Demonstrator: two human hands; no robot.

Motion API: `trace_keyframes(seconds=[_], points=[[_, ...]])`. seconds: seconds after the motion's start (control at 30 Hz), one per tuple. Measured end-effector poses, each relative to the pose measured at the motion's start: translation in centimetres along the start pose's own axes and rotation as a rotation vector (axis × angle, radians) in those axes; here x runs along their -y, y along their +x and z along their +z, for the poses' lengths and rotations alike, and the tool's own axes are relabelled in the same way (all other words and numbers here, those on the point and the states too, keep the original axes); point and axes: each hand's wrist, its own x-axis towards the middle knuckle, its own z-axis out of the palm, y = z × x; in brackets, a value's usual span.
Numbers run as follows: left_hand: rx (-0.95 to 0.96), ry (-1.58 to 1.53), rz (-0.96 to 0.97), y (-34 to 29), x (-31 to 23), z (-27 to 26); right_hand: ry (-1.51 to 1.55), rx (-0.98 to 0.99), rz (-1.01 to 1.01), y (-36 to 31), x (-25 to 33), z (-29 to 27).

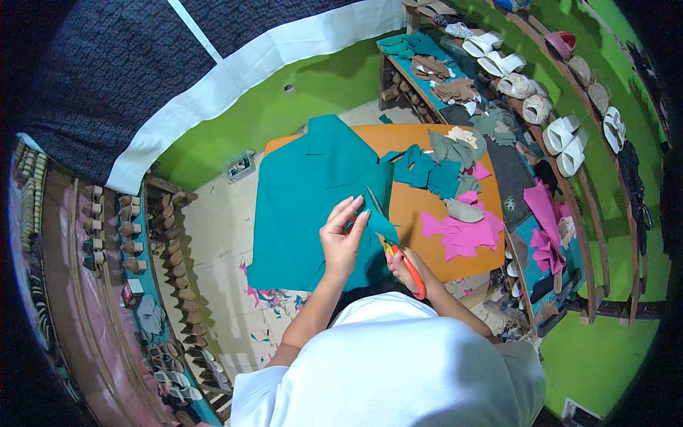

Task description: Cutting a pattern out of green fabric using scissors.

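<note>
My right hand [413, 269] is wrapped round the orange-and-yellow handles of a pair of scissors [413, 275]. Their pointed grey blades reach up and to the left, beside a small cut teal piece [383, 226]. At that piece's upper left edge, the thumb and fingers of my left hand [341, 235] come together and pinch it. Beneath both hands spreads a large teal sheet [306, 199] of fabric-like material, with notches along its far edge and a slit in it. It covers the left part of an orange table [413, 249].
Cut teal pieces [427, 172], grey-green pieces and pink scraps [466, 231] lie on the table's right side. Shelves of sandals [565, 142] line the right wall. Racks with shoe lasts [131, 228] stand at left. A small clear box [240, 165] and scraps lie on the tiled floor.
</note>
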Motion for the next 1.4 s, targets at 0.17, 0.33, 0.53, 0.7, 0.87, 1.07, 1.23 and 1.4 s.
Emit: trace_keyframes(seconds=[0.17, 0.33, 0.53, 0.7, 0.87, 1.07, 1.23, 1.4], points=[[0.004, -0.019, 0.013, 0.0, 0.1, 0.1, -0.020, -0.005, -0.006, 0.0, -0.6, -0.1], [0.000, -0.035, 0.019, -0.2, -0.1, 0.2, 0.014, -0.010, 0.026, -0.2, -0.1, 0.1], [0.006, -0.048, -0.019, -0.6, -0.1, 0.4, 0.026, -0.068, -0.022, 0.0, 0.2, 0.5], [-0.005, -0.048, -0.006, -0.9, 0.2, 0.5, 0.082, -0.006, 0.015, -0.3, -0.5, 0.4], [-0.023, -0.065, -0.007, -1.1, 0.2, 0.8, 0.073, -0.040, -0.017, -0.2, -0.6, 0.5], [-0.052, -0.068, 0.005, -1.1, 0.6, 0.6, 0.042, -0.045, -0.018, 0.0, -0.7, 0.1], [-0.026, -0.062, 0.012, -0.5, 0.8, 0.0, 0.030, -0.018, -0.012, 0.0, -1.1, 0.0], [-0.020, -0.028, -0.028, -0.5, 0.4, 0.1, 0.029, -0.020, -0.080, 0.1, -1.6, 0.0]])
